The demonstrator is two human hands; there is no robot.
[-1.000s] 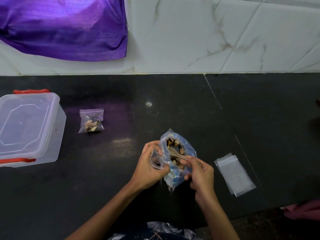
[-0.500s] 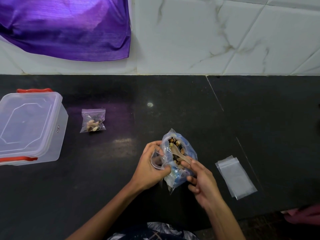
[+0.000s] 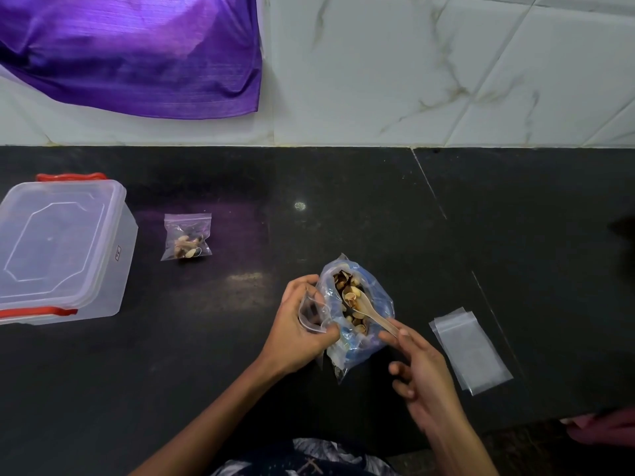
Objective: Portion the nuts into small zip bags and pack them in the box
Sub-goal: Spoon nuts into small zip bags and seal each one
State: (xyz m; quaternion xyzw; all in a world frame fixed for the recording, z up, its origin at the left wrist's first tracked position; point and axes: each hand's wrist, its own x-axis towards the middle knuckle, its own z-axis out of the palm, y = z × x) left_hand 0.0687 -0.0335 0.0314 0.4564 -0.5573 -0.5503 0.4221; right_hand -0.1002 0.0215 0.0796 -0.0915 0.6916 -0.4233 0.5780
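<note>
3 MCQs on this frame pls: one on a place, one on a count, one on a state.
1. Where does the filled small zip bag lie?
A. inside the box
B. on the counter, right of the box
C. on the stack of empty bags

2. How many filled small bags lie on the counter?
A. one
B. two
C. three

3. What state is the clear box in?
A. lid off
B. lid on
C. tipped on its side

Key:
1 B: it rests on the dark counter beside the box.
2 A: only one holds nuts; the stack of empty bags holds none.
3 B: the clear lid sits on top, with red clips at both ends.
</note>
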